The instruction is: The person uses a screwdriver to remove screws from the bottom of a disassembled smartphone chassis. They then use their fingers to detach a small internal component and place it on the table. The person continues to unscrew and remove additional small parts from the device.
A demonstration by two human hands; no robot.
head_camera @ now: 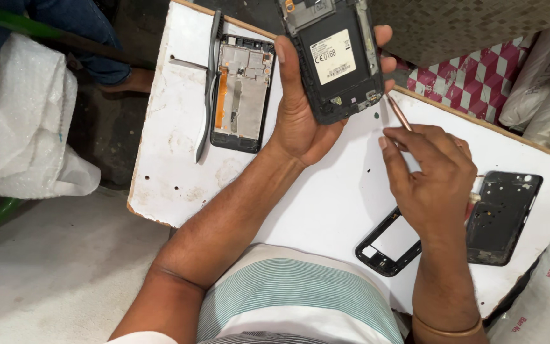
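The left hand [300, 121] wraps its grip around an opened phone [335, 60], held above the desk [326, 197] near its far edge. The right hand [431, 185] pinches a thin copper-coloured tool [399, 114], its tip just below the phone's lower corner. Three loose phone parts lie on the desk: a screen frame [242, 92] far left, a black bezel [386, 245] and a back plate [503, 216] near the right edge. One pair of tweezers [210, 83] lies beside the frame. Bare desk is open between them.

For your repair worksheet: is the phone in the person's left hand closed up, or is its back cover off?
Cover off. The phone in the left hand shows its bare inner frame and a white label.
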